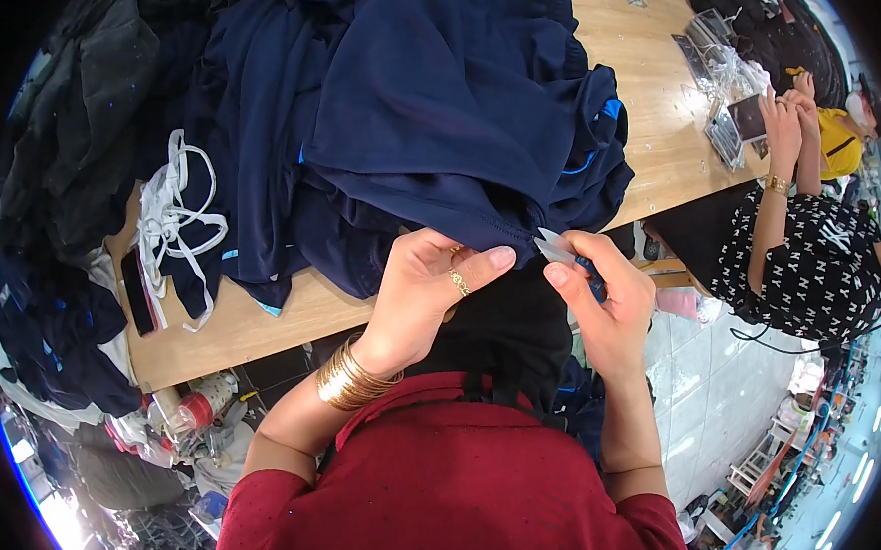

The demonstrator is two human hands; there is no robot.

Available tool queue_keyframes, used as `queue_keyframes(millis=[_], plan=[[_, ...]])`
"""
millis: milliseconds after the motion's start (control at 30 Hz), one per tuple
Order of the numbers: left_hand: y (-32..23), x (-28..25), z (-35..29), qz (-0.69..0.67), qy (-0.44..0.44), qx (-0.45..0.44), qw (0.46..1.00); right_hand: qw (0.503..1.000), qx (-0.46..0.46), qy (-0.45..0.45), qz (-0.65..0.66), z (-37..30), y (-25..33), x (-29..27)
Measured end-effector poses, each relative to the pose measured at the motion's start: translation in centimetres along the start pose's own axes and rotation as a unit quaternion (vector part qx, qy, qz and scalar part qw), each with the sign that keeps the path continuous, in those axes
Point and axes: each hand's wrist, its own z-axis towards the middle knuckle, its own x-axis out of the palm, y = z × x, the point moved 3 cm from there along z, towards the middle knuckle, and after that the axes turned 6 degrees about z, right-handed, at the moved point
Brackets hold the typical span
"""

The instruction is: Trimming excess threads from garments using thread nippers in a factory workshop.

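A dark navy garment [422, 117] is heaped on the table, with an edge drawn toward me. My left hand [423, 288] pinches its seam between thumb and fingers; rings and gold bangles show on this arm. Closed around small thread snips [556, 249] with blue handles, my right hand [613, 291] is just right of the left. The pale blades of the snips point left, at the garment's stitched edge. Whether they touch the cloth or a thread is too small to tell.
The wooden table [215, 339] bears more navy clothes, a bundle of white cords [174, 224] and a dark phone [140, 291] at left. Black cloth [82, 85] is piled at far left. On the right, a person in a patterned black top [809, 266] holds a phone near clear plastic pieces [715, 91].
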Motion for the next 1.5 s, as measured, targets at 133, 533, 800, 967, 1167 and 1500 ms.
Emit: queue_keyframes(millis=[133, 533, 800, 967, 1167, 1500], plan=[[0.1, -0.1, 0.0, -0.004, 0.004, 0.009, 1.000, 0.999, -0.023, 0.002, -0.041, 0.2, 0.5, -0.4], [0.4, -0.2, 0.3, 0.000, -0.003, 0.006, 1.000, 0.993, -0.065, 0.008, -0.101, 0.5, 1.1, -0.4], [0.4, -0.3, 0.2, -0.001, -0.003, 0.020, 1.000, 0.993, -0.056, 0.005, -0.107, 0.4, 1.2, -0.2], [0.4, -0.1, 0.3, -0.001, -0.005, 0.012, 1.000, 0.991, -0.064, -0.002, -0.121, 0.3, 1.1, -0.4], [0.4, 0.1, 0.3, -0.001, -0.003, 0.022, 1.000, 0.989, -0.082, -0.002, -0.124, 0.4, 1.2, -0.4], [0.5, 0.0, 0.3, 0.004, -0.002, 0.017, 1.000, 0.992, -0.085, -0.016, -0.089, 0.3, 0.8, -0.2]])
